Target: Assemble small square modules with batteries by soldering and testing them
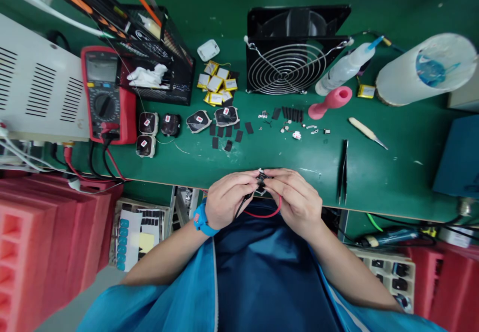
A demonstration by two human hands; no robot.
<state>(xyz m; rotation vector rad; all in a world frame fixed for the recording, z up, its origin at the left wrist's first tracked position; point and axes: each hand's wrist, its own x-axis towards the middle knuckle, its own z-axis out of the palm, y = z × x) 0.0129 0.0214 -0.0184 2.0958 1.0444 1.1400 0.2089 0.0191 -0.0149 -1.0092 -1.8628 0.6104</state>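
The left hand (226, 198) and right hand (294, 199) both pinch a small black part (261, 179). It sits between their fingertips. A red wire (267, 214) hangs under them.

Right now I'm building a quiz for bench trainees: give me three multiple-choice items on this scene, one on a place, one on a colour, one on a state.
1. Where do the tweezers lie?
A. on the green mat right of the hands
B. inside the mesh basket
C. on top of the multimeter

2. What colour is the wristband on the left wrist?
A. red
B. blue
C. yellow

3. What are the hands doing?
A. resting flat on the mat
B. both pinching one small black part with wires
C. one holds the tweezers

Answers:
1 A, the tweezers lie on the green mat near its front edge.
2 B, the band is bright blue.
3 B, left hand and right hand meet on the small black part, with red and black wires hanging below.
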